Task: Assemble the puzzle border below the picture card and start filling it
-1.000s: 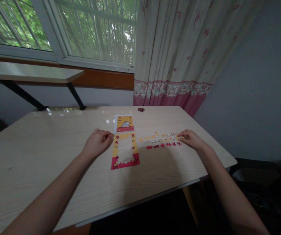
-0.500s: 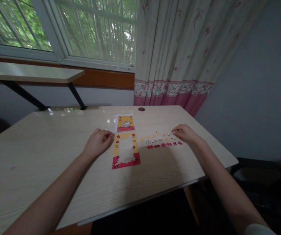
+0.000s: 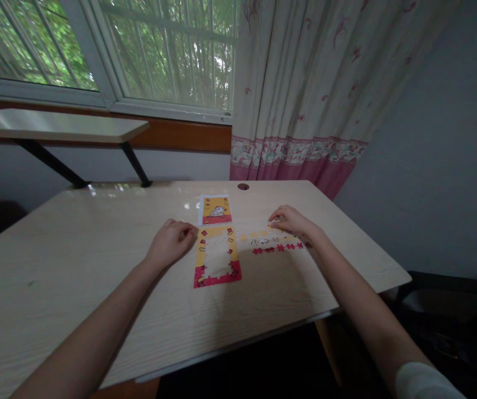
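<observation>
My left hand (image 3: 172,242) rests on the table with its fingers curled in and nothing visible in them. Its fingertips lie at the upper left corner of a jigsaw puzzle border (image 3: 199,259), yellow above and red below, with a bare middle. Directly beyond it lies a picture card (image 3: 217,210) showing a white animal on yellow and red. My right hand (image 3: 291,220) pinches at a small yellow puzzle piece (image 3: 270,225), partly covered by the fingertips. Below that hand lie loose pieces in rows: yellow pieces (image 3: 255,235), white-and-black pieces (image 3: 264,241) and red pieces (image 3: 280,248).
A raised shelf (image 3: 67,124) on black brackets stands at the table's back left. A round cable hole (image 3: 243,187) is near the back edge. Behind are a window (image 3: 172,55) and a flowered curtain (image 3: 296,83). A dark chair (image 3: 450,305) stands at right.
My right hand has moved left along the loose pieces, from the right end of the top row to the yellow piece above it. My left hand stays by the border. The view shifts slightly.
</observation>
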The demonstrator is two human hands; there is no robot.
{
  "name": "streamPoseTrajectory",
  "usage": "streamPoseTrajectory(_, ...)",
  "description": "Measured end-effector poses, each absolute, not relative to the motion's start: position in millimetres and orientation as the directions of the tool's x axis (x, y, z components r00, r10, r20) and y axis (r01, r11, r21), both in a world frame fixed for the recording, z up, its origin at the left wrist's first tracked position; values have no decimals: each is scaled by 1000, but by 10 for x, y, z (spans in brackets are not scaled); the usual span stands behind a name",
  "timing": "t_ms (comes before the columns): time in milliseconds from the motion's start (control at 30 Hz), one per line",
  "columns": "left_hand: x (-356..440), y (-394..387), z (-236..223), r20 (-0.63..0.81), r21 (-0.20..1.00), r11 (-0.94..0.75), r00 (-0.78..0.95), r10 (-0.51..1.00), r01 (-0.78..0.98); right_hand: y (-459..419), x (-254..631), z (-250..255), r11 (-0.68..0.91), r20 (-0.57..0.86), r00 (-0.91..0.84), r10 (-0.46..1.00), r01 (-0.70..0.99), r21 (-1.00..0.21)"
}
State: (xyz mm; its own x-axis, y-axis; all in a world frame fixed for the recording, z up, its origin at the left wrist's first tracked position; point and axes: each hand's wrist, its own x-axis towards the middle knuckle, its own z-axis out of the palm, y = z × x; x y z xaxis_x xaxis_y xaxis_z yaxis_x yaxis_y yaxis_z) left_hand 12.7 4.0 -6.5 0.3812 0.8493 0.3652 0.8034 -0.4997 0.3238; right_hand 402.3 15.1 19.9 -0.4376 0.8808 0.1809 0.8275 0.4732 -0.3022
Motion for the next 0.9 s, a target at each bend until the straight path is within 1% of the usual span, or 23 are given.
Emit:
streamPoseTrajectory(200,133,41,-64,349,325,-499,388,853,804,188,4014,111,458,141,-437,889,835,-305)
streamPoseTrajectory(333,131,38,-70,354,321,-505,394,848,801,131,4173,156,418,200,-368,908,825,-381)
streamPoseTrajectory(400,132,37,-71,370,322,-511,391,843,797,100,4357,169,357,248,-273,930,834,-421)
streamPoseTrajectory(500,139,36,-68,378,323,-507,382,843,799,47,4733,103,204,315,-42,948,840,-503)
streamPoseTrajectory(567,144,37,-67,372,321,-503,382,846,803,-7,4995,3,109,341,117,933,810,-576)
streamPoseTrajectory(633,145,38,-66,371,324,-496,375,850,805,-83,5218,-107,57,347,206,915,786,-615)
streamPoseTrajectory(733,140,41,-67,373,329,-490,366,853,807,-211,5412,-219,27,315,223,922,776,-630)
streamPoseTrajectory(900,122,46,-66,363,318,-490,373,854,812,-299,5385,-239,42,284,168,944,793,-608)
